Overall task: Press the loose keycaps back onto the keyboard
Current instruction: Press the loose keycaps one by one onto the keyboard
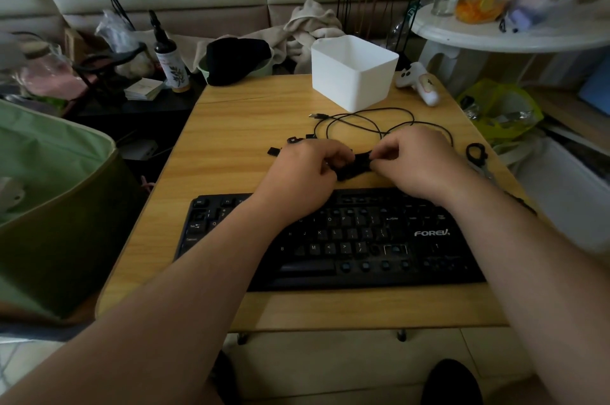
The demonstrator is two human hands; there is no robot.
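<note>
Small light-wood table [231, 127] was crowded. White rectangular plastic bin [354, 74] stood at 12 o'clock of the hands, open top up. Thin black USB cable [363, 122] lay looped between bin and hands, plug end pointing toward 9 o'clock. White game controller [419, 82] sat at the table's 1 o'clock corner, just beside the bin. Black-handled scissors [477, 155] lay at 3 o'clock of the right hand, near the table's edge. Dark bottle with pale label [170, 64] and black cap [236, 61] stood off the table's far-left corner.

Black FOREV full-size keyboard [346, 239] lay on the near half of the table, long axis running 9 to 3 o'clock, slightly skewed, legends facing the wearer. Several sockets in the bottom row were bare. Both forearms crossed over it, covering part of the left and upper-right keys.

Loose black keycaps [293, 140] lay scattered at 11 o'clock of the left hand, beyond the keyboard's far edge.

Left hand [307, 170] and right hand [416, 157] met just past the keyboard, each pinched on an end of a small dark object [353, 166] between them. Blurred; could not tell what it was, or its orientation.
</note>
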